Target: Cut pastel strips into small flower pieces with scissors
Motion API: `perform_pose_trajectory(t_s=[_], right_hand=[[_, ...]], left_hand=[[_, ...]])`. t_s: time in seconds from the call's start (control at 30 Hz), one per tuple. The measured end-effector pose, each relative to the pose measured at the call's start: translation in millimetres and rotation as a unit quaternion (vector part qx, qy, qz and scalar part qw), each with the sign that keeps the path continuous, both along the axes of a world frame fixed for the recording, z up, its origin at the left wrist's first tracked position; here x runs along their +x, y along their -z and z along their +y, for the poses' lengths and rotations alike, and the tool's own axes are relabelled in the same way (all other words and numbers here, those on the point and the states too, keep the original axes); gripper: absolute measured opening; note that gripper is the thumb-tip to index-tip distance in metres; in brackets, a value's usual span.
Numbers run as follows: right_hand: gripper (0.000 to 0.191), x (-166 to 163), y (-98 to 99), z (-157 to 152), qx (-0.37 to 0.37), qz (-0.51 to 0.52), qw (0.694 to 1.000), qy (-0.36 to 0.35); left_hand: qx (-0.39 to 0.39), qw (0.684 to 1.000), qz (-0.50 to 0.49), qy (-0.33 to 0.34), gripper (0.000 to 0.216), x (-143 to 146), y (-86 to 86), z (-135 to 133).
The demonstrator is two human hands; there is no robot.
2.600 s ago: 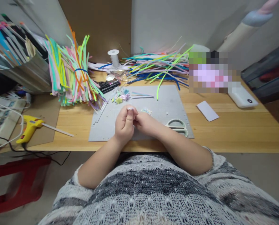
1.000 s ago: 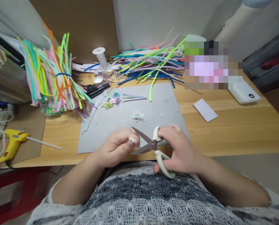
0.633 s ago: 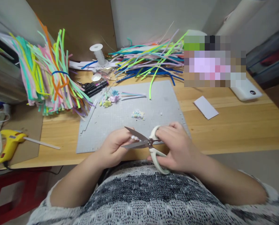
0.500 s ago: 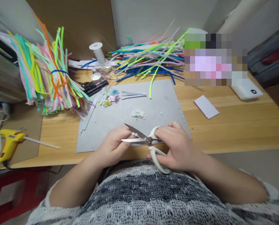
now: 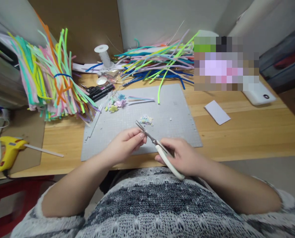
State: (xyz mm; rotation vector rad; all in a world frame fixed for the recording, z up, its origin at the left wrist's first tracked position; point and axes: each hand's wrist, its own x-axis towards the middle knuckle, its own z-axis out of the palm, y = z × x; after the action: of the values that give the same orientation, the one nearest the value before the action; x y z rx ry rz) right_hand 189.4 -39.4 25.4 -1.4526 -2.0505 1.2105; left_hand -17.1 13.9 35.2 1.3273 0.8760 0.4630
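Observation:
My right hand (image 5: 181, 153) is wrapped round the white handles of a pair of scissors (image 5: 169, 162). The scissors are turned nearly edge-on, their blades almost together and pointing up and left. Beside the blades, my left hand (image 5: 127, 143) is closed in a pinch, its fingertips touching or very close to the metal. What it pinches is too small and too hidden to name. Both hands are over the front of a grey cutting mat (image 5: 162, 137). Just beyond the blade tips lies a little heap of pastel clippings (image 5: 147, 120).
Pastel flowers (image 5: 114, 107) and a few short stems (image 5: 140, 99) lie on the mat. Bundled pipe cleaners (image 5: 50, 77) stand at left; loose ones (image 5: 157, 61) lie behind. A yellow glue gun (image 5: 12, 152) is at far left, a white card (image 5: 217, 112) at right.
The scissors have gone from spread blades to nearly closed ones and turned edge-on. My left hand has moved slightly up; the white bit seen at its fingertips is now mostly hidden.

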Motion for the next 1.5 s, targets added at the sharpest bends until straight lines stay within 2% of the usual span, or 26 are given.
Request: perform_pose_trajectory(t_s=[0.2, 0.4, 0.47, 0.6, 0.7, 0.83, 1.3, 1.4, 1.5], right_hand=[[0.027, -2, 6.7, 0, -0.115, 0.116, 0.987, 0.001], [0.021, -4, 4.5, 1, -0.208, 0.219, 0.953, -0.012], [0.019, -5, 2.5, 1, -0.197, 0.213, 0.957, -0.023], [0.018, -4, -1.1, 3, -0.127, 0.169, 0.977, -0.018], [0.018, 0, 0.2, 3, -0.086, 0.134, 0.987, 0.017], [0.018, 2, 4.3, -2, -0.073, 0.051, 0.996, 0.014], [0.022, -12, 7.8, -5, -0.141, 0.080, 0.987, 0.012], [0.025, -13, 12.8, -5, -0.185, 0.132, 0.974, 0.023], [0.032, -15, 17.0, -6, -0.258, 0.193, 0.946, 0.038]], left_hand=[[-0.109, 0.993, -0.019, -0.031, 0.026, 6, -4.5, -1], [-0.152, 0.987, -0.022, -0.049, 0.027, 8, 0.0, 0], [-0.164, 0.985, -0.025, -0.051, 0.028, 9, 5.1, 0], [-0.169, 0.983, -0.051, -0.048, 0.028, 8, 12.8, 0], [-0.158, 0.985, -0.058, -0.047, 0.028, 5, 11.2, -1], [-0.153, 0.985, -0.063, -0.052, 0.027, 2, 6.3, -3], [-0.189, 0.979, -0.004, -0.081, 0.025, 4, 1.9, -2], [-0.204, 0.976, 0.008, -0.076, 0.026, 3, -0.4, 2], [-0.215, 0.974, 0.017, -0.064, 0.027, 3, -1.5, 7]])
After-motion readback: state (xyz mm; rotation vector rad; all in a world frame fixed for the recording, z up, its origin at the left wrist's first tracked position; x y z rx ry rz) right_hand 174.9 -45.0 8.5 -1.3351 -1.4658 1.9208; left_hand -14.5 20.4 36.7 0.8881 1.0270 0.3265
